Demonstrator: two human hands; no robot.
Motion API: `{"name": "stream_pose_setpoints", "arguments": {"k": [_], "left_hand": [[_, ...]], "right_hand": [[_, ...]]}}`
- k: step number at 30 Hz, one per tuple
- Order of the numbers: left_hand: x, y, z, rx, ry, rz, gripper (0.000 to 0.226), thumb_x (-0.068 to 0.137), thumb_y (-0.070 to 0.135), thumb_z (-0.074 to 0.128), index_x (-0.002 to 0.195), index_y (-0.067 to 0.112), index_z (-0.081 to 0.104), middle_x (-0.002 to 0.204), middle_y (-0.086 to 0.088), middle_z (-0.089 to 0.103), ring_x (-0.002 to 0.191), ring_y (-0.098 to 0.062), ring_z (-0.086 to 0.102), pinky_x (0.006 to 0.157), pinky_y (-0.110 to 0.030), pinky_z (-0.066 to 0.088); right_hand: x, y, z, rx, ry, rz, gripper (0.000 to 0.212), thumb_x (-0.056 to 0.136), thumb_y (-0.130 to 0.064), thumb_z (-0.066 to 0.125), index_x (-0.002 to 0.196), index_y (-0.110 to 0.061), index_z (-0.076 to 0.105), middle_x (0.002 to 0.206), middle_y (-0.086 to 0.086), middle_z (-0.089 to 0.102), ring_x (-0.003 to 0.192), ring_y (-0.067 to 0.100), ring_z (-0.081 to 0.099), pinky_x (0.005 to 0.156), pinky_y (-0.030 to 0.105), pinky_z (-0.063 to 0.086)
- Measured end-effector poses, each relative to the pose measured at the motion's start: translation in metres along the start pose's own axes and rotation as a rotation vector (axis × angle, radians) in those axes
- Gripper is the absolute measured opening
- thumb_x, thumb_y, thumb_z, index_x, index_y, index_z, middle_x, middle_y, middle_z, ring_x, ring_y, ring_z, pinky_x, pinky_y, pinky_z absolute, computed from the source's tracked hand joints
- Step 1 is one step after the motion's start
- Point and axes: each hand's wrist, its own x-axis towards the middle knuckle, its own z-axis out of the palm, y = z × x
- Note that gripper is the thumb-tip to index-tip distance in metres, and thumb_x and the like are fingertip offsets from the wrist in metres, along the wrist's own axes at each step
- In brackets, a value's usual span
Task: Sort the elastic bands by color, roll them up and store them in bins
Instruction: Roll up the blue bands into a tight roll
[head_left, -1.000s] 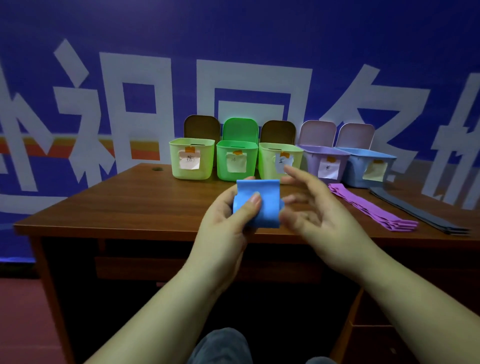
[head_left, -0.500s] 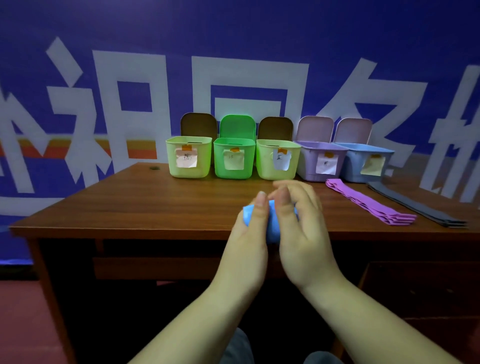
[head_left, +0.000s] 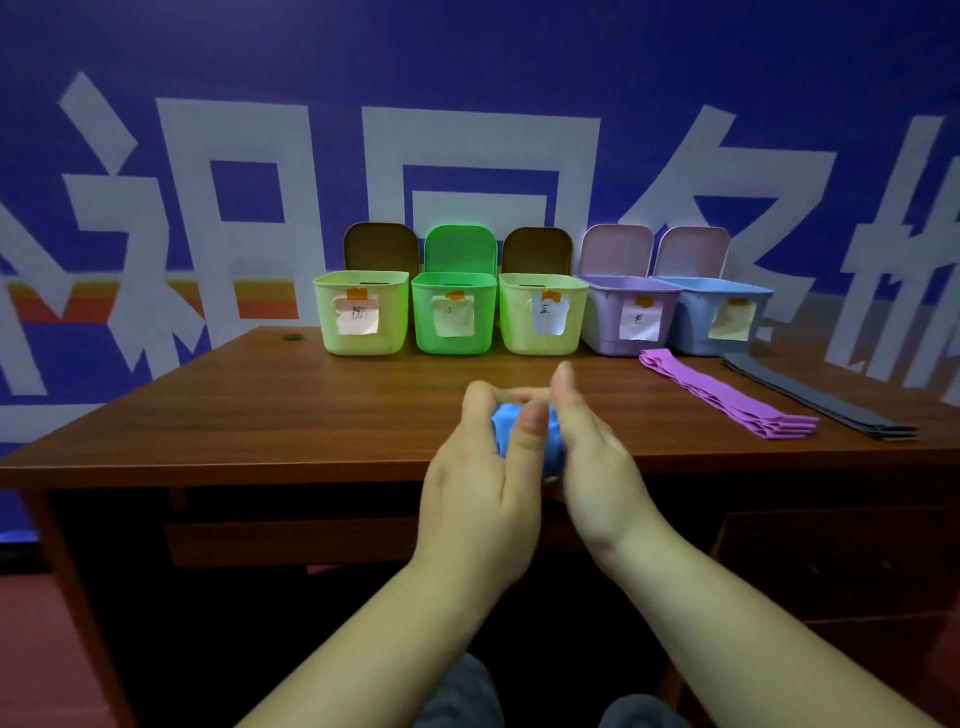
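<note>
Both hands at the desk's (head_left: 260, 415) near edge: left hand (head_left: 475, 493) and right hand (head_left: 597, 467) curl fingers around a bunched blue elastic band (head_left: 506, 423), clamped between them, short of the bins (head_left: 543, 314).

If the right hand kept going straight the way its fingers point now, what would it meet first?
Probably the third bin, yellow-green. The right hand, holding the blue band with the left hand, points up-table toward it over bare table; depth is unclear.

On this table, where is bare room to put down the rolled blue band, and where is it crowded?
Bare wood lies left of the left hand, in front of the yellow-green bin, out to the table edge. It is crowded at right: the purple bands and grey bands lie before the purple bin.
</note>
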Motion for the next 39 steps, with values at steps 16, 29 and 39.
{"name": "stream_pose_setpoints", "arguments": {"k": [16, 29, 39], "left_hand": [[0.079, -0.024, 0.047, -0.166, -0.122, -0.346, 0.053, 0.090, 0.062, 0.032, 0.086, 0.013, 0.051, 0.073, 0.001, 0.052, 0.069, -0.019, 0.049, 0.068, -0.036, 0.041], [0.191, -0.102, 0.125, -0.079, -0.233, -0.138, 0.030, 0.080, 0.054, 0.039, 0.086, 0.024, 0.040, 0.066, 0.008, 0.048, 0.063, -0.014, 0.046, 0.058, -0.030, 0.036], [0.314, -0.171, 0.222, -0.312, -0.352, -0.483, 0.034, 0.097, 0.043, 0.035, 0.107, 0.014, 0.050, 0.077, 0.008, 0.048, 0.052, 0.006, 0.050, 0.050, -0.014, 0.040]], "right_hand": [[0.075, 0.019, -0.028, -0.460, 0.220, -0.325, 0.035, 0.085, -0.048, 0.030, 0.065, -0.023, 0.043, 0.059, -0.004, 0.046, 0.058, 0.006, 0.044, 0.060, 0.029, 0.034], [0.232, 0.036, -0.065, -0.303, 0.126, 0.012, 0.033, 0.099, -0.025, 0.039, 0.080, -0.011, 0.062, 0.080, 0.007, 0.059, 0.079, 0.023, 0.054, 0.070, 0.034, 0.041], [0.384, 0.094, -0.100, -0.314, 0.230, -0.184, 0.028, 0.091, -0.036, 0.044, 0.068, -0.022, 0.051, 0.072, -0.001, 0.057, 0.067, 0.006, 0.053, 0.062, 0.019, 0.041]]}}
